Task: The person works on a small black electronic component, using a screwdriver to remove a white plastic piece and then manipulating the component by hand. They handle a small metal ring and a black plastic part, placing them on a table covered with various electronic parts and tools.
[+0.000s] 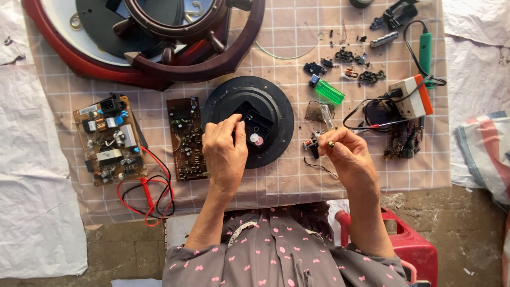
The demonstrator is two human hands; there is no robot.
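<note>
A round black disc (276,109) lies on the checked cloth (297,183), with a square black mechanism at its middle and small pink and white gears showing. My left hand (226,151) rests on the disc, fingertips touching the mechanism's left edge. My right hand (345,154) hovers just right of the disc and pinches a small clear-handled screwdriver (326,119), its tip near a tiny copper coil (309,143).
Two circuit boards (109,139) (186,138) lie left of the disc, with red and black leads (151,196). A dark wooden wheel-shaped frame (159,42) fills the top left. A green lighter (328,91), small black parts, a green-handled soldering iron (425,50) and a white-orange adapter (411,96) sit right.
</note>
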